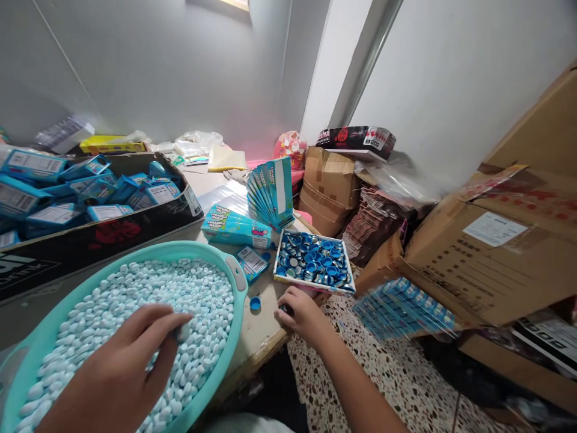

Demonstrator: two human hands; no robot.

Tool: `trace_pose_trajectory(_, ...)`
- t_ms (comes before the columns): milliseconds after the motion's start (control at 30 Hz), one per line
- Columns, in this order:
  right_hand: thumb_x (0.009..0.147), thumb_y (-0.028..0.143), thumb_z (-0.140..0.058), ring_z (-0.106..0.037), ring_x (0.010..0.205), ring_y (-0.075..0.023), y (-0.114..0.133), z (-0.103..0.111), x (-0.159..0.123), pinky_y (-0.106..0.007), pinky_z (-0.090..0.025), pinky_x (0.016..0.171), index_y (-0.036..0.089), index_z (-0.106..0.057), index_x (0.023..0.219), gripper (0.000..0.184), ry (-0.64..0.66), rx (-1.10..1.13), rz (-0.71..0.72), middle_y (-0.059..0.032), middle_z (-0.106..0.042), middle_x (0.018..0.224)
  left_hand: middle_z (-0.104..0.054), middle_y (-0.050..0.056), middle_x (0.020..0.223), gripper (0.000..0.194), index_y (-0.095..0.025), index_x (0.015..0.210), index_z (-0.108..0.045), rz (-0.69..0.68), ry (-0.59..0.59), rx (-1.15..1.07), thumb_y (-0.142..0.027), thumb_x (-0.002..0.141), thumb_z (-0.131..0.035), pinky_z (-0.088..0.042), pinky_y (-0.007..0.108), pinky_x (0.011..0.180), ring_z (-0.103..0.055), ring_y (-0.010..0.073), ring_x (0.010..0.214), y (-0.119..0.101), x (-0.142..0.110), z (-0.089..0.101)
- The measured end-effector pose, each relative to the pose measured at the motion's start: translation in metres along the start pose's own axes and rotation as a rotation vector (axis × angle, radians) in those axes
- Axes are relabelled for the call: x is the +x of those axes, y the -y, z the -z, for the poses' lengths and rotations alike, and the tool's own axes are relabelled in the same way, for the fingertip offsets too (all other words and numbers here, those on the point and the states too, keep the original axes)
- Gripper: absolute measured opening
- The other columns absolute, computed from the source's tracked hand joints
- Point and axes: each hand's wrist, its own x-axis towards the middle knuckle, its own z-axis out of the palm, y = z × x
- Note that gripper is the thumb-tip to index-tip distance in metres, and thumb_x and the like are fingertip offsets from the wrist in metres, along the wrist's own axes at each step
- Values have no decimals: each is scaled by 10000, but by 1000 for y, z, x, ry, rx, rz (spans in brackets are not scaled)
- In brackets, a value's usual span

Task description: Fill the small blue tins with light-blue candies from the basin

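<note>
My left hand (130,349) is over a turquoise plastic basin (241,288) filled with pale blue-white oval candies (153,288). Its thumb and fingers are pinched together, with what looks like a candy at their tips. At the table's front edge my right hand (297,313) is curled closed, and a bit of dark blue, apparently a small cap, shows between its fingers. One loose blue cap (255,303) lies on the table between the basin and that hand. Just beyond my right hand, a shallow box (315,284) holds many blue and silver caps (311,255).
Behind the basin stands a black carton (130,231) of blue boxes (45,180). Stacked packs (237,228), a fan of flat packs (270,189) and a single blue box (252,263) lie by the cap box. Large cardboard cartons (487,252) crowd the right.
</note>
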Motion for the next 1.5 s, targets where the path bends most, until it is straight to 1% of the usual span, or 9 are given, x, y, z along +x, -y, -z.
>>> trace_pose_trajectory(67,855,154,-771,-638,893,-207,1,-1,-6,-340,-510,831,177,-703,910,91,-15,29,22,-52,-642,961,-674,93,1089,283,-227,1040,-678,-87,38,-13,-216,1014,-396,-558,300,630,-701,189,817,-28,58,-4)
trace_pose_trajectory(233,879,191,-754,-652,858,-174,13,5,-27,-291,-544,776,204,-716,987,116,-176,161,23,-41,-655,975,-692,114,1147,335,-177,1039,-758,-263,426,-90,-109,916,-455,-561,333,888,-674,198,919,-93,198,-53)
trace_pose_trajectory(400,909,216,-719,-665,893,-193,15,41,-41,-314,-567,795,230,-709,978,72,-532,229,24,-58,-685,1003,-731,93,1127,357,-189,1073,-782,-353,526,-140,-102,859,-511,-554,327,929,-685,222,995,-110,266,-130)
trace_pose_trajectory(600,909,230,-728,-665,910,-203,-1,88,-35,-334,-573,825,235,-716,983,75,-614,144,-62,-61,-677,1015,-698,76,1330,538,-222,1376,-651,-444,605,-206,-135,858,-538,-558,304,973,-691,225,1124,-80,275,-170)
trace_pose_trajectory(767,920,225,-715,-665,924,-198,-22,100,5,-332,-573,874,216,-704,1003,85,-599,-24,-84,-67,-671,1047,-592,114,1464,618,-216,1475,-550,-392,542,-130,-233,859,-591,-478,392,1119,-599,289,1305,-29,279,-143)
trace_pose_trajectory(933,960,209,-642,-570,1236,-302,-20,102,47,-473,-439,1112,167,-703,1165,218,-525,-200,-101,-165,-633,1292,-594,173,1459,863,-258,1504,-530,-276,656,294,-380,696,-805,-387,595,1139,-516,441,1373,34,276,-125)
trace_pose_trajectory(1133,960,322,-662,-611,1212,-263,14,86,109,-447,-370,1139,195,-698,1208,281,-146,-366,23,-103,-699,1239,-642,160,1329,749,-165,1519,-488,-133,628,331,-422,838,-665,-502,358,964,-651,330,1181,85,271,-119)
trace_pose_trajectory(1367,859,185,-750,-664,1099,-268,23,50,182,-582,-390,1125,196,-726,1108,250,322,-578,-2,-78,-700,1211,-500,220,1562,915,-172,1565,-418,-128,611,281,-309,727,-759,-449,377,1114,-550,357,1384,89,266,-121)
trace_pose_trajectory(1500,890,272,-769,-650,1109,-260,26,41,190,-563,-458,1082,181,-715,1099,235,440,-649,-34,-76,-683,1245,-260,243,1706,1014,-138,1636,-288,-122,604,282,-358,758,-744,-413,461,1178,-399,421,1513,78,255,-92)
